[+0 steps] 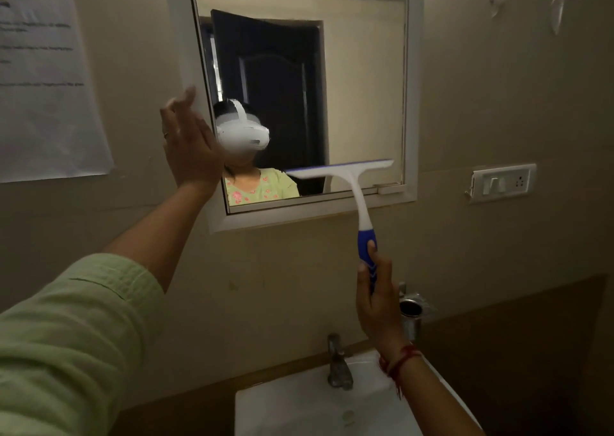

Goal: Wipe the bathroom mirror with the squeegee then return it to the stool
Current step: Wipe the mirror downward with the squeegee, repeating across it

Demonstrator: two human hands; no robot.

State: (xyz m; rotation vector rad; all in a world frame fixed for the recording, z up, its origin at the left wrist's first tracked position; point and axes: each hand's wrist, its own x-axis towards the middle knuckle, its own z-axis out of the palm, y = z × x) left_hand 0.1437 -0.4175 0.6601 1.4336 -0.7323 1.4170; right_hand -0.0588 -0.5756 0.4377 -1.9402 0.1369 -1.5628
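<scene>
Two bare hands are raised toward the mirror point(349, 87) on the far wall. The right hand point(375, 289) has its fingers wrapped around the blue grip of the squeegee point(352, 183), whose white neck rises to the blade lying across the lower right part of the glass, tilted slightly up to the right. The left hand point(189, 143) is at the mirror's left frame, fingers spread and grasping nothing, blurred. Below, near, sits a white sink point(299, 412) with a metal tap point(339, 362). A switch plate point(503, 182) is to the mirror's right, a paper sheet point(43, 80) to the left.
</scene>
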